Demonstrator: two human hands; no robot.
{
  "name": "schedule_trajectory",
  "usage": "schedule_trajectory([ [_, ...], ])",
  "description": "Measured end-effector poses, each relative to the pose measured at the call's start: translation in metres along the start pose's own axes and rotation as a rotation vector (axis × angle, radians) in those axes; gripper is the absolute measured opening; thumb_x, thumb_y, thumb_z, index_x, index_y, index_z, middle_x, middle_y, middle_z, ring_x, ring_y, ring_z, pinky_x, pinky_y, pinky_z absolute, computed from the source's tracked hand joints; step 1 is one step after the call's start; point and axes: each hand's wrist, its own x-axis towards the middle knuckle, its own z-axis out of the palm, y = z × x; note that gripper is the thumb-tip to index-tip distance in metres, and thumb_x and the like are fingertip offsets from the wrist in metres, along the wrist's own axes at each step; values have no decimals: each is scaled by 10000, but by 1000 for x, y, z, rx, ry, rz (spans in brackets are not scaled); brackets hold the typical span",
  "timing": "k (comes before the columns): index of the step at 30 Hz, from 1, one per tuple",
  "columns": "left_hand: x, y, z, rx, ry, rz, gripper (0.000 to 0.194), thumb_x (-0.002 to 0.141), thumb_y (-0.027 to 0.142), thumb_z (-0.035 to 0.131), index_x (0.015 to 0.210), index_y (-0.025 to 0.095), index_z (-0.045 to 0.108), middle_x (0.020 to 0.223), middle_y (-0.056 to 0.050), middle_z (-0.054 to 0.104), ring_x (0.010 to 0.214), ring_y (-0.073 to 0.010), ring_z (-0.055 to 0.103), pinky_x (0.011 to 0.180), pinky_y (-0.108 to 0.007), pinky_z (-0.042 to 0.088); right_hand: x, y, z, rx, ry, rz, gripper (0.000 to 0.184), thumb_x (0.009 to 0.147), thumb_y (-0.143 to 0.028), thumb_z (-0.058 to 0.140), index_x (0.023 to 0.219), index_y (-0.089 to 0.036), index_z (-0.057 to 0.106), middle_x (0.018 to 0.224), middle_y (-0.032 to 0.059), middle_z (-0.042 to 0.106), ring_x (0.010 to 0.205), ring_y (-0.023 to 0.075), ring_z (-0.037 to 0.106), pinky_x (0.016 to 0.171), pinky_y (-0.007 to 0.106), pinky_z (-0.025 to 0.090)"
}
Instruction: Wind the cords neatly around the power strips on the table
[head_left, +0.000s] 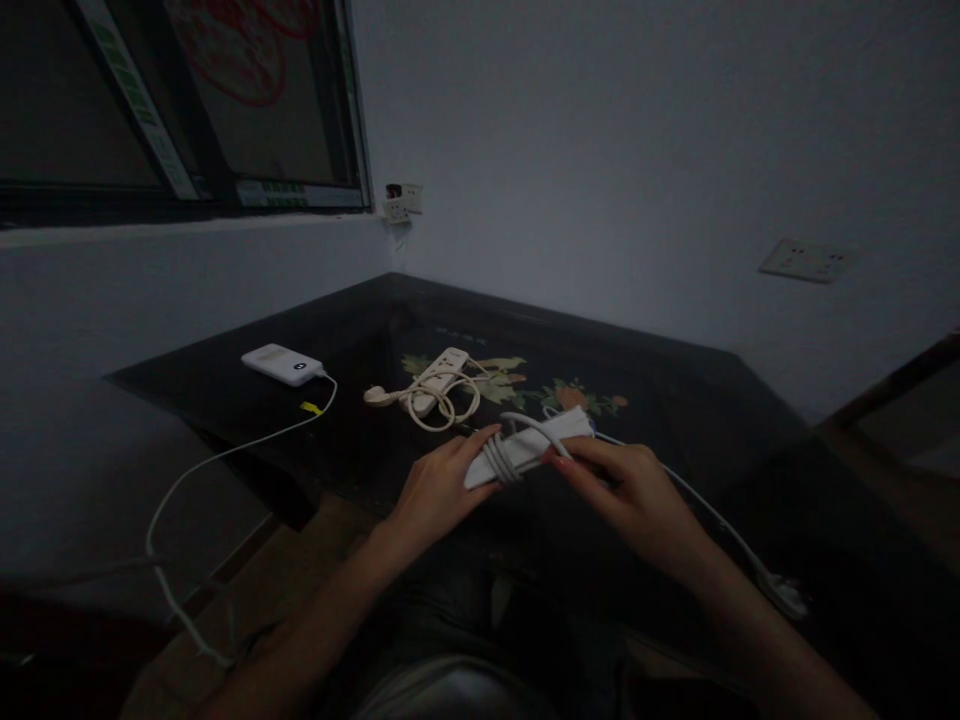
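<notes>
Over the near part of the dark table, my left hand grips one end of a white power strip, thumb above and fingers below. Several turns of its grey-white cord are wound around the strip close to that hand. My right hand pinches a loop of the cord between thumb and fingers, near the strip's other end. From there the cord runs right across the table to its plug. Just beyond lies a second power strip, its cord looped over it and its plug at the left.
A white power bank lies on the table at left, its cable with a yellow tag drooping over the edge. Wall sockets are at right, more sockets in the corner. A window fills the upper left.
</notes>
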Motion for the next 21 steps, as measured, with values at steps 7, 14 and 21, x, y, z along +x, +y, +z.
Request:
schedule_trajectory([
  [7,-5,3,5,101,-57,25,690,799,366,658,1417,279,364,1127,-65,639,1026,-247,620,893,-375,500,9,-13,-3,-88,-93,-45,297,936,-294,441,831,-164,686,661,13,649,562,113,533,538,221,330],
  [14,-4,-1,3,7,-58,-2,592,829,367,612,1383,283,420,1234,-53,610,1116,-226,592,975,-363,462,7,-20,10,-187,-212,-171,207,894,-187,494,962,-182,690,813,38,715,667,129,606,594,222,345],
  [21,-3,-7,4,-90,-15,59,789,824,373,626,1490,285,213,1379,-63,527,1187,-227,561,999,-350,450,-4,-18,31,-358,-284,-309,163,872,-166,504,876,-161,666,640,21,675,508,115,547,510,258,231],
])
